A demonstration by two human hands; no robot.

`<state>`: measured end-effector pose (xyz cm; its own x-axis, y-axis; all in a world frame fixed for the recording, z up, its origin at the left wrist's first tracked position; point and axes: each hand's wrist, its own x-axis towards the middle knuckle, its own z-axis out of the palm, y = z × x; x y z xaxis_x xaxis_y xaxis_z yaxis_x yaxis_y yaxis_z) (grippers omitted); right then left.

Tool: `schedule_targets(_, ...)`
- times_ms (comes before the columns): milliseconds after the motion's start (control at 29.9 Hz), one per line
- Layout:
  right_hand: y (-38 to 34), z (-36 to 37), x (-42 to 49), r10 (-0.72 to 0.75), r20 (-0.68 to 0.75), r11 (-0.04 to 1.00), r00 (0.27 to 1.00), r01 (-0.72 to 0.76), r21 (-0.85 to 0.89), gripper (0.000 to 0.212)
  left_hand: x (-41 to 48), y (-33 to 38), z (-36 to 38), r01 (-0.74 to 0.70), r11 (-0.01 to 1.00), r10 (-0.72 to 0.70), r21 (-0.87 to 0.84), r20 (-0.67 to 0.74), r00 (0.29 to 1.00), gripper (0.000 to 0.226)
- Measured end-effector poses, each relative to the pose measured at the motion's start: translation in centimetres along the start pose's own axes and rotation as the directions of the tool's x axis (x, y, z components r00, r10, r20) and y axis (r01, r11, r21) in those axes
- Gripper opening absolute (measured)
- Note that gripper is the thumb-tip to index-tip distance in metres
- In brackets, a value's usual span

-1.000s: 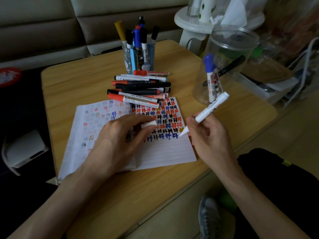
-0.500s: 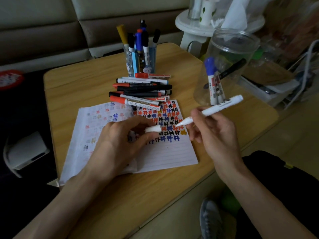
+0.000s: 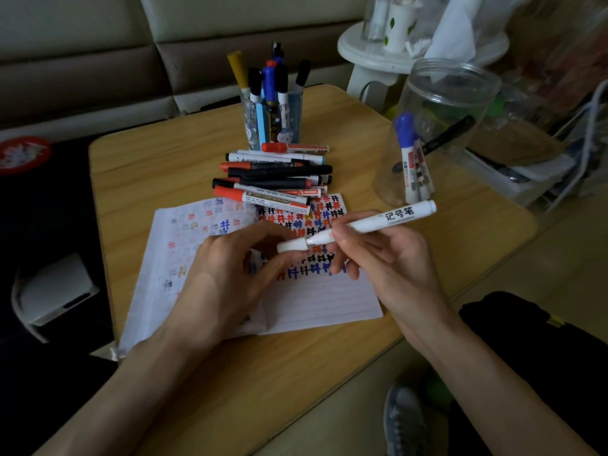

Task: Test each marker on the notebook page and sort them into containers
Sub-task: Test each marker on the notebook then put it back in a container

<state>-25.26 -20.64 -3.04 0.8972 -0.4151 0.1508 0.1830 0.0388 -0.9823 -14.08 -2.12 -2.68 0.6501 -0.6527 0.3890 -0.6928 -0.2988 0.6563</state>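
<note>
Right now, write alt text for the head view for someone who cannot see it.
The right hand holds a white marker while the left hand pinches a white cap at its tip, above a notebook page of coloured test marks. Behind lie a pile of markers, a blue pen holder of upright markers and, at right, a clear jar holding a few.

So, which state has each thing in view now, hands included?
white marker: held in right hand, nearly level.
cap: pinched by left hand, at marker's tip, not fully on.
notebook: open, partly marked.
clear jar: upright, lidless, holds markers.
pen holder: upright, full.
loose markers: capped, piled.
</note>
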Motion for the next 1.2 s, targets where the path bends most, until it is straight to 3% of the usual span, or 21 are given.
schedule_targets(234,0.1,0.5,0.0,0.005,0.024,1.0,1.0,-0.004,-0.021,0.02,0.0,0.0,0.1,-0.037,0.999,0.037,-0.01,0.008,0.999,0.033)
schedule_targets(803,0.6,1.6,-0.6,-0.064,0.003,0.998,0.998,0.064,-0.011,0.022,-0.2,0.2,-0.1,0.03,0.998,-0.034,-0.054,-0.064,0.997,0.01)
schedule_targets(1004,-0.3,0.5,-0.2,-0.045,-0.139,0.998,0.989,0.051,0.043,0.021,0.2,1.0,-0.2,0.006,1.0,-0.005,-0.019,0.032,0.999,0.025)
schedule_targets(1205,-2.5,-2.2,-0.7,-0.112,-0.259,0.993,0.959,0.098,-0.066,0.026,1.3,2.5,1.7,-0.002,0.999,0.009,-0.046,0.16,0.987,0.047)
